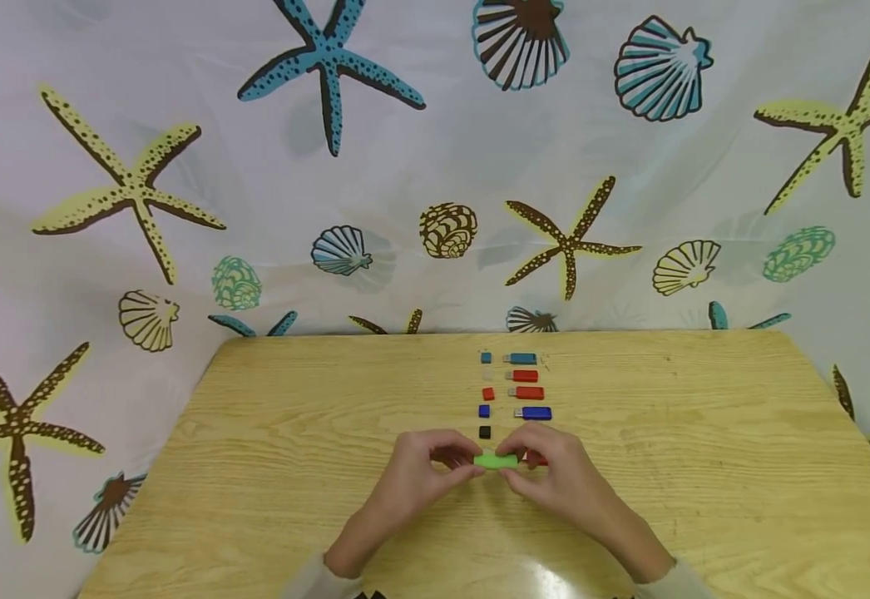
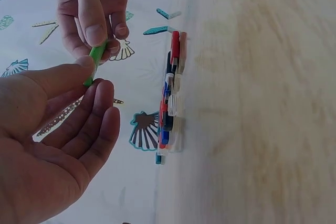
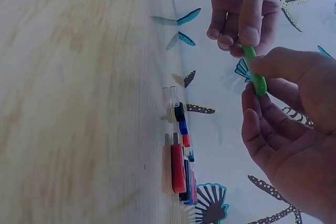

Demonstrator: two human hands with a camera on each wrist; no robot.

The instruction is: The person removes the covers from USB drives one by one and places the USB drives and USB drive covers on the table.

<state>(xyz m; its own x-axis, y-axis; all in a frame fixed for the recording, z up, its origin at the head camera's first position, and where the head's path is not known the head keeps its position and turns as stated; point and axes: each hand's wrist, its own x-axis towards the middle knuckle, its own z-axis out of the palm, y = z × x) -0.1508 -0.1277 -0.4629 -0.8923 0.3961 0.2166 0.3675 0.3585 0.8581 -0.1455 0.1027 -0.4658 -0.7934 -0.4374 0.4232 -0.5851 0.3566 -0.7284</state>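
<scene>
Both hands meet over the table in the head view, holding a small green USB stick (image 1: 495, 461) between them. My left hand (image 1: 418, 472) pinches its left end between thumb and fingers, while my right hand (image 1: 556, 472) pinches the right end. In the left wrist view the green stick (image 2: 95, 62) is held off the tabletop, and no bare metal plug shows on it. Just beyond the hands lies a black cap (image 1: 484, 433). A red USB stick (image 1: 541, 460) is partly hidden behind the right hand's fingers.
A column of small caps, including a blue cap (image 1: 484, 411), a red cap (image 1: 488, 393) and a teal cap (image 1: 486, 358), runs toward the back. Beside it lie uncapped USB sticks, among them a blue stick (image 1: 536, 413) and a teal stick (image 1: 522, 358). A patterned curtain (image 1: 405, 183) hangs behind the wooden table (image 1: 293, 416).
</scene>
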